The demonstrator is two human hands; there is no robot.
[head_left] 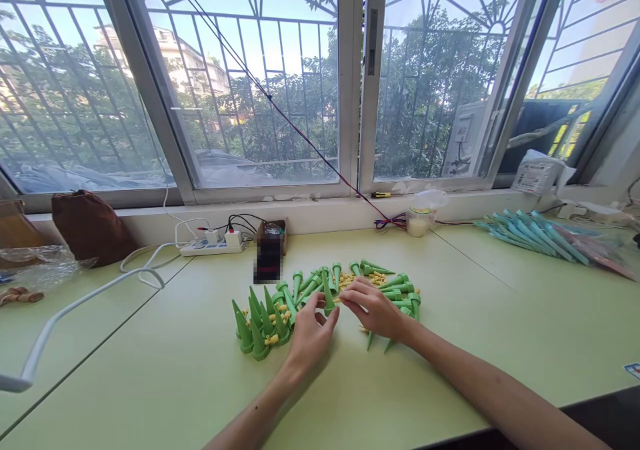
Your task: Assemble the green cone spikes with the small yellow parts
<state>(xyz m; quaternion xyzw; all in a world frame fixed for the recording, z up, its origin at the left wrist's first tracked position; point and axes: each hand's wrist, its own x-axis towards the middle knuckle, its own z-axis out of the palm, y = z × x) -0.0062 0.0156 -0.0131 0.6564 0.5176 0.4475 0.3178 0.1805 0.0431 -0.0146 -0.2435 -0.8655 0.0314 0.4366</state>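
My left hand (314, 327) grips a green plastic spike (327, 290) by its wide capped end, the point upward. My right hand (369, 307) is beside it, fingers pinched at a small yellow piece (337, 299) close to the spike's side; whether the two touch I cannot tell. Left of my left hand, several green spikes (259, 343) stand upright on their caps, with yellow pieces (273, 339) among them. Beyond and right of my hands, more green spikes (397, 287) lie around a heap of small yellow pieces (375, 278). My right hand hides part of that pile.
The pale green table (165, 370) bears a dark phone-like object (269, 260), partly blurred, and a white power strip (213, 247). A white bent tube (50, 333) crosses the left side. A small jar (418, 223) and blue-green packets (535, 233) lie by the window.
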